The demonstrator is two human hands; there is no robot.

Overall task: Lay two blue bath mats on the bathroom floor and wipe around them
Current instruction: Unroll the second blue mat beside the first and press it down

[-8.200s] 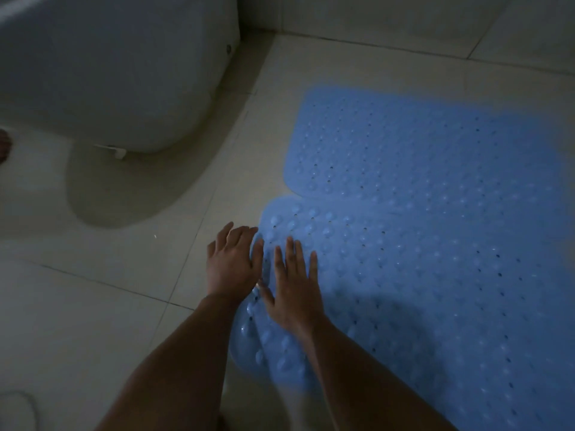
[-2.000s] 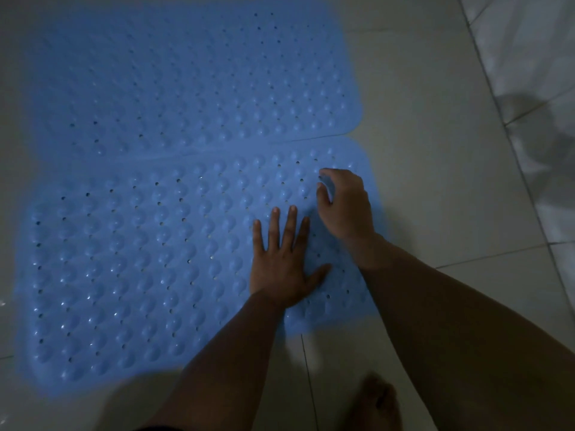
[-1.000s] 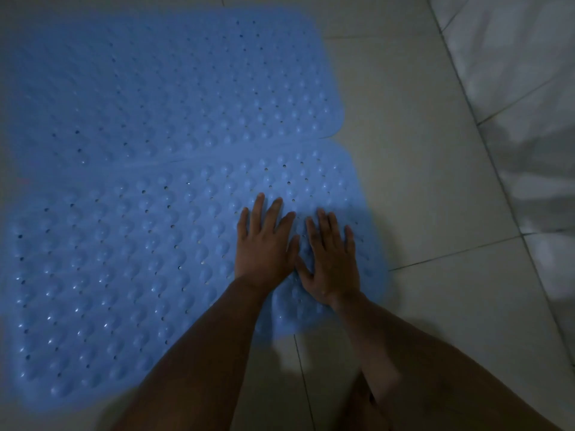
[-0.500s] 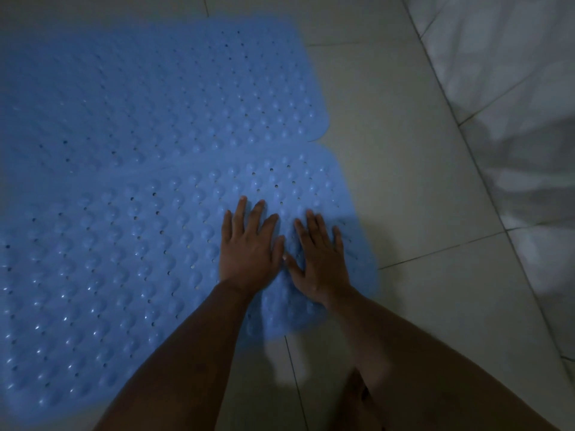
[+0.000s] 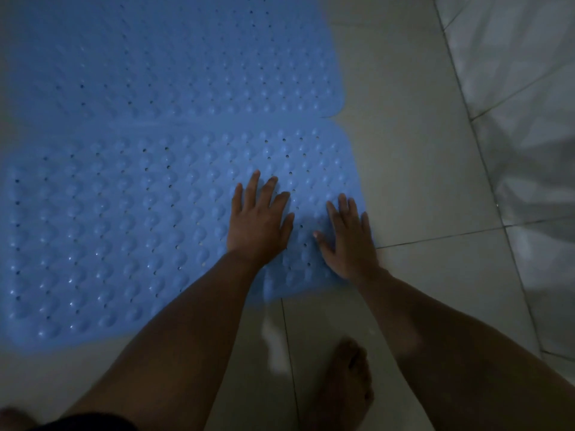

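left hand point(image 5: 258, 223): flat, fingers straight and spread, palm down on the near blue bumpy perforated rubber bath mat point(image 5: 130, 231); held nothing.
right hand point(image 5: 348, 236): flat, fingers straight, pressed on the same mat at its right edge, just right of the left hand, not touching it.
near mat: lay flat on the pale tiled floor point(image 5: 413, 169), under both hands, stretching out left of them.
far blue bumpy bath mat point(image 5: 174, 57): beyond the fingertips, long edge against the near mat.
bare foot point(image 5: 342, 390): on the tiles, behind the right wrist.
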